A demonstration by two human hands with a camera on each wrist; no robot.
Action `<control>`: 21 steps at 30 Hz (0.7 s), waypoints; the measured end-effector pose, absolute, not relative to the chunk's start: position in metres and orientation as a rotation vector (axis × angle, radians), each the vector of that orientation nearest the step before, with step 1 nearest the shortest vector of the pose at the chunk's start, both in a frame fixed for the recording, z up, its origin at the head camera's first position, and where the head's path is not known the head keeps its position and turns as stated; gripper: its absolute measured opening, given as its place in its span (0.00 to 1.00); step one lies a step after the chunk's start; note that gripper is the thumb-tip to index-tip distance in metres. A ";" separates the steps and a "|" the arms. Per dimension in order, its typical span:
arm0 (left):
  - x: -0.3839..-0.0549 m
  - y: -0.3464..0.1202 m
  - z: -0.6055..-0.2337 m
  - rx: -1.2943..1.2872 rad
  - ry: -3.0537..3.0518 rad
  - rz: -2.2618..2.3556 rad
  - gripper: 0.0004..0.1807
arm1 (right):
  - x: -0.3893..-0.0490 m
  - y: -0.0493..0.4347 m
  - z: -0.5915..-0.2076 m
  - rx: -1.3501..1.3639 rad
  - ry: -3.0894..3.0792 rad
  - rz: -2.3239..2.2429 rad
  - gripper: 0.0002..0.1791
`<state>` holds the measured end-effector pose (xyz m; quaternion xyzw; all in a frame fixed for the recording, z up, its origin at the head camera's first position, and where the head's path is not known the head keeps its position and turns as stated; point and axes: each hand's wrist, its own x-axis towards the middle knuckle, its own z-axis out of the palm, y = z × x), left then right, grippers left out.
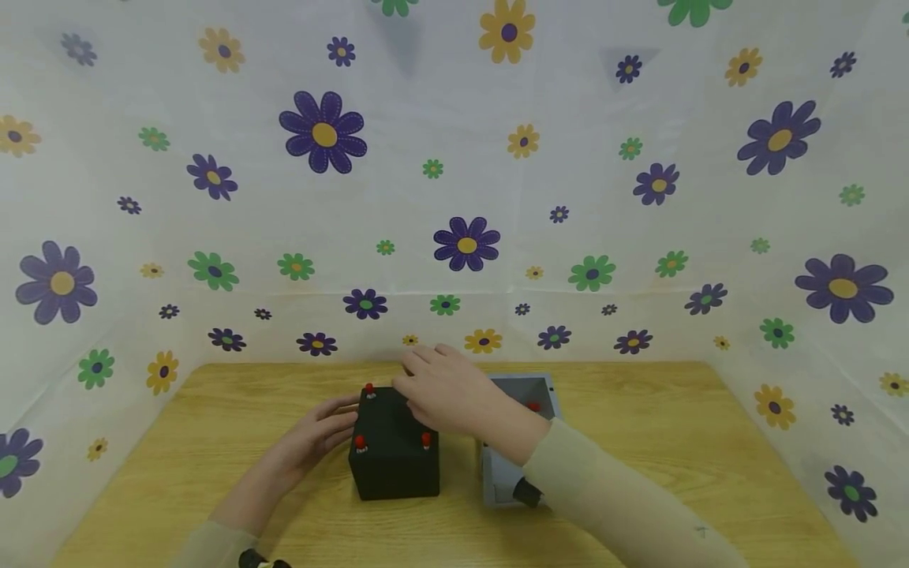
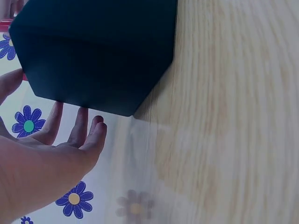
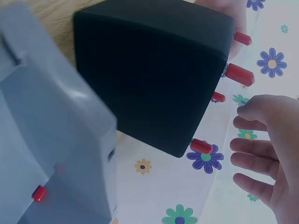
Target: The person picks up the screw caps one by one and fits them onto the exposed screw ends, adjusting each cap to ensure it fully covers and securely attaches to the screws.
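Observation:
A black box (image 1: 396, 475) stands on the wooden table, with several red-tipped metal pegs, perhaps toggle switches, near the corners of its top; one red tip (image 1: 360, 442) shows at the front left. My left hand (image 1: 305, 450) is at the box's left side, fingers extended and fingertips right at its wall in the left wrist view. Above the box's far right corner, my right hand (image 1: 449, 390) has loosely bent fingers. In the right wrist view nothing shows between those fingers, and a gap separates them from the red tips (image 3: 240, 74).
Close to the right of the black box is a grey open bin (image 1: 488, 477), partly hidden under my right forearm. A small red piece (image 3: 39, 194) lies inside it. Behind the wooden table (image 1: 639, 442) hangs a white flower-printed sheet (image 1: 398, 197), which also covers both sides.

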<state>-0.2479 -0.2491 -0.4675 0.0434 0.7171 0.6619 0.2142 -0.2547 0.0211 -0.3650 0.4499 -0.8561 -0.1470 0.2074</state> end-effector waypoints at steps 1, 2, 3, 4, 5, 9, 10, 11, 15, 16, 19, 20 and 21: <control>-0.247 -0.250 -0.467 0.128 1.996 1.833 0.37 | -0.254 0.023 -0.365 1.251 -2.379 -0.412 0.10; -0.247 -0.252 -0.467 0.137 1.999 1.830 0.36 | -0.254 0.025 -0.366 1.251 -2.376 -0.415 0.10; -0.246 -0.253 -0.467 0.145 2.007 1.823 0.36 | -0.253 0.028 -0.366 1.251 -2.374 -0.415 0.09; -0.246 -0.254 -0.466 0.154 2.013 1.817 0.36 | -0.252 0.030 -0.366 1.251 -2.367 -0.419 0.09; -0.245 -0.254 -0.466 0.162 2.020 1.810 0.35 | -0.251 0.032 -0.367 1.249 -2.365 -0.425 0.08; -0.239 -0.256 -0.464 0.184 2.048 1.770 0.35 | -0.248 0.042 -0.369 1.245 -2.381 -0.433 0.07; -0.237 -0.256 -0.464 0.191 2.054 1.761 0.35 | -0.248 0.045 -0.370 1.243 -2.390 -0.434 0.07; -0.235 -0.257 -0.463 0.199 2.064 1.748 0.35 | -0.247 0.047 -0.370 1.242 -2.402 -0.431 0.07; -0.229 -0.259 -0.460 0.232 2.122 1.681 0.34 | -0.243 0.057 -0.369 1.236 -2.427 -0.420 0.08; -0.228 -0.259 -0.459 0.235 2.141 1.660 0.34 | -0.242 0.060 -0.370 1.235 -2.425 -0.420 0.07; -0.224 -0.260 -0.456 0.258 2.180 1.605 0.34 | -0.238 0.070 -0.371 1.231 -2.411 -0.425 0.05; -0.223 -0.261 -0.456 0.271 2.193 1.589 0.34 | -0.237 0.073 -0.372 1.229 -2.404 -0.426 0.05; -0.222 -0.261 -0.455 0.278 2.211 1.573 0.33 | -0.236 0.077 -0.373 1.227 -2.394 -0.428 0.04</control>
